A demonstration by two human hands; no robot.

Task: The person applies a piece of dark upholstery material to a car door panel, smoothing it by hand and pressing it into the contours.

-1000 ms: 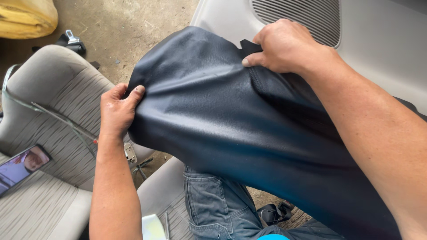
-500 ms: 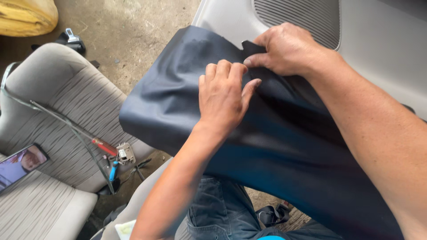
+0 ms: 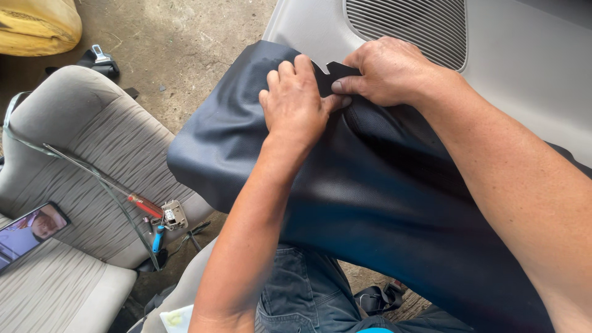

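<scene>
Here, both hands meet at the upper edge of a dark navy leatherette cover (image 3: 382, 185), which is draped over the person's lap and runs up against the grey door panel (image 3: 524, 92) with its ribbed speaker grille (image 3: 407, 24). The left hand (image 3: 296, 105) lies flat on the sheet with fingers close together and pressing down, holding nothing; the right hand (image 3: 385, 71) pinches the notched edge between thumb and fingers. To do this well, I judge the flat hand should keep the material taut and smooth toward the pinch, so that the small cut-out tabs at the edge sit without puckers while the other hand works the edge evenly. The cover looks supple and finely grained, with a soft sheen, broad folds near its lower left corner and a crease below the right hand. Beside it, on a grey fabric car seat (image 3: 86, 160), lie a red-handled screwdriver (image 3: 145, 205) and a phone (image 3: 28, 231).
</scene>
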